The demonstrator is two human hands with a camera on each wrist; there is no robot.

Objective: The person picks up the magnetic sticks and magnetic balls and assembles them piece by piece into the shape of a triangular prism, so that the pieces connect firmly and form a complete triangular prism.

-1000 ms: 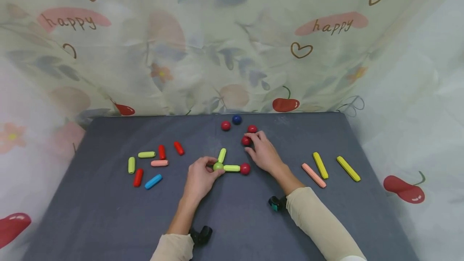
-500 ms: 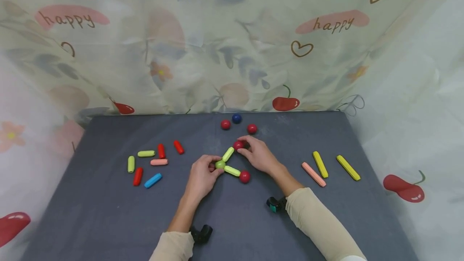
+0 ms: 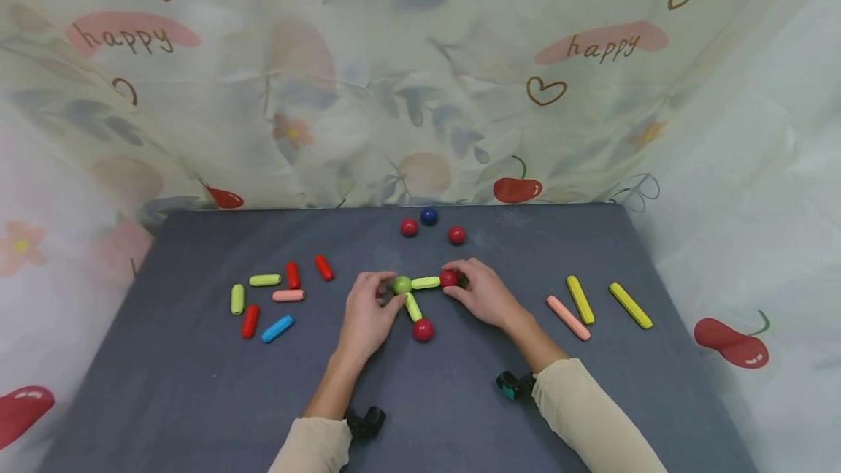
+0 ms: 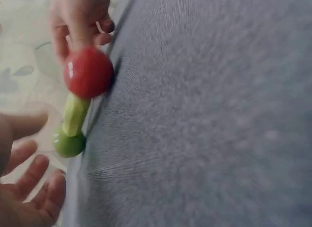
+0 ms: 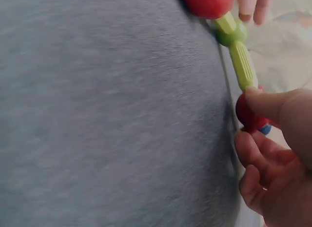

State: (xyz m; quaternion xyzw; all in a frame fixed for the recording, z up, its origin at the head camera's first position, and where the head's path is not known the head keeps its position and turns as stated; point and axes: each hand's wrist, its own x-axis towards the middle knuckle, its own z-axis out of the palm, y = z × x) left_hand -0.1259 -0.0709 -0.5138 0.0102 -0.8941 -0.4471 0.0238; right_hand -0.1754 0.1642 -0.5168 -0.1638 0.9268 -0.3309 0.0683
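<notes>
A green ball (image 3: 402,285) joins two light-green rods at an angle. One rod (image 3: 425,282) runs right to a red ball (image 3: 450,279); the other rod (image 3: 413,307) runs toward the front to a second red ball (image 3: 423,330). My right hand (image 3: 485,294) pinches the first red ball between thumb and fingers at the rod's end, as the right wrist view shows. Beside the green ball is my left hand (image 3: 370,312). In the left wrist view its thumb and fingers (image 4: 34,180) are spread, with a gap to the green ball.
Two red balls (image 3: 456,235) and a blue ball (image 3: 429,216) lie near the back edge. Short rods in green, red, pink and blue (image 3: 278,328) are scattered at left. Two long yellow rods (image 3: 631,306) and a pink one (image 3: 568,317) lie at right.
My right hand took a loose red ball and brought it against the free rod end. The joined piece has swung clockwise and shifted back. My left fingers have loosened from the green ball.
</notes>
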